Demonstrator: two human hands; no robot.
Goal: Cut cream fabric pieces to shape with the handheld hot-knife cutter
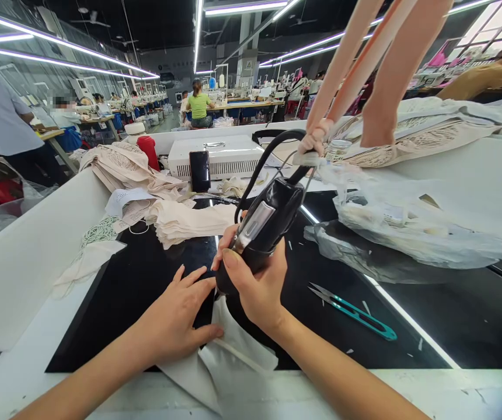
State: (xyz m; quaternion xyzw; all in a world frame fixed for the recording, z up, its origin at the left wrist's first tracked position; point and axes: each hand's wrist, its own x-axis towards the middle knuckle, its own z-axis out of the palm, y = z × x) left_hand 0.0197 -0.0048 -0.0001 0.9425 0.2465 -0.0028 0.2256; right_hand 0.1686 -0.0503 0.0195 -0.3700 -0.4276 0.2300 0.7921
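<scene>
My right hand (255, 277) is wrapped round a black corded hand tool (277, 198) with a silver lever along its side. The tool is tilted, its lower end over pale fabric, and its exact kind does not show. Knotted peach fabric strips (316, 137) hang from above and tie to its top. Lying with fingers spread, my left hand (176, 321) rests on the black board (102, 315), its thumb touching the pale fabric piece (233, 338). My right hand hides part of the tool's tip. Teal thread snips (356, 312) lie to the right.
Behind are a stack of cream fabric pieces (190, 219), a phone (199, 170) and a white vented box (220, 154). Clear plastic bags (408, 216) cover the right side. Green cord (100, 230) lies left. Co-workers sit at sewing tables beyond, one in a green shirt (198, 106).
</scene>
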